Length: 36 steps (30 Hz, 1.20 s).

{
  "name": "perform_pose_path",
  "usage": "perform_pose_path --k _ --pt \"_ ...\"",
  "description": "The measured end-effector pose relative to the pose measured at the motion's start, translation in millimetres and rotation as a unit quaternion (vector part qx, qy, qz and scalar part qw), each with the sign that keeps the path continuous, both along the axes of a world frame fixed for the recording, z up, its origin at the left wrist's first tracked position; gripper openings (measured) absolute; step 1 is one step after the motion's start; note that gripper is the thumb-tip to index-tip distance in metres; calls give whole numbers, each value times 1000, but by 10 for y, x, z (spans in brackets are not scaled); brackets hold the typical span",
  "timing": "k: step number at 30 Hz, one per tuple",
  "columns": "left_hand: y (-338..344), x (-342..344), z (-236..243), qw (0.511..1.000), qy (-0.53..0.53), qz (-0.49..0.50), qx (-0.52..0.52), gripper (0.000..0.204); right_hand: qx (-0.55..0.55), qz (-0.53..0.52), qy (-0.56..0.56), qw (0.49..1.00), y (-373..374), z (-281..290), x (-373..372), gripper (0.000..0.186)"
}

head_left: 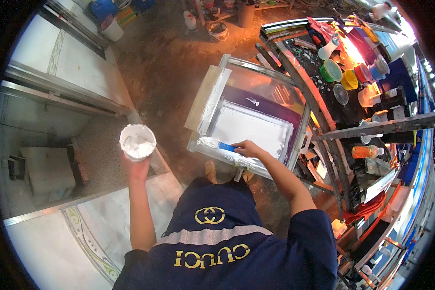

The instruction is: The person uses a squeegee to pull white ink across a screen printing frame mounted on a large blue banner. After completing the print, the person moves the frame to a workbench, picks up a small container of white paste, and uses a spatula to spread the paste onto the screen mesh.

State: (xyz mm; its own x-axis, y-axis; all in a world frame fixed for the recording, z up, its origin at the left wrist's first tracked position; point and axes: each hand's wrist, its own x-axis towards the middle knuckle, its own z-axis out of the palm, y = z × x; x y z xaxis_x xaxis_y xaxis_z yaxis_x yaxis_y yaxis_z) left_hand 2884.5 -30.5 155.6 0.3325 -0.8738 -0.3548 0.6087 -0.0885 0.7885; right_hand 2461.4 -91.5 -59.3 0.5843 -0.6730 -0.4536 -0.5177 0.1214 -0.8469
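Nearest us is our own dark blue shirt (285, 251), and just beyond it our two hands are busy. Our left hand (137, 166) holds up a white cup (129, 153) with white paste inside; it is closed on the cup's lower part, though most fingers are hidden. Our right hand (248, 149) has its fingers clamped on the blue handle of a scraper (228, 147). Its paste-covered end is over the near left corner of the frame (216, 101); we cannot tell whether they touch. We judge the step in hand to be working the paste with the scraper, and the next move to call for a level cup and a steady wrist. Inside the frame lies a white panel (251, 128). Farther off are a green tub (330, 71) and a bucket (218, 32)
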Motion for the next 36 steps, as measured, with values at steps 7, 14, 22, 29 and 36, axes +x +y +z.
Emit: perform_pose_path --k 7,14,22,29,36 --pt "-239 -218 -212 998 29 -56 17 61 123 40 40 991 -35 880 -439 37" --pt "-397 -1257 -652 980 150 -129 24 68 -39 -70 49 996 498 2296 -1341 43" --pt "-230 -3365 -855 961 242 -130 -34 72 -356 -95 115 922 987 2687 -1753 42" --pt "-330 -3976 -763 944 304 -57 -120 67 -449 32 177 875 1508 2682 -1966 62" --pt "-67 -3848 -604 960 233 -137 -67 60 -502 176 212 820 1124 3491 -2725 64"
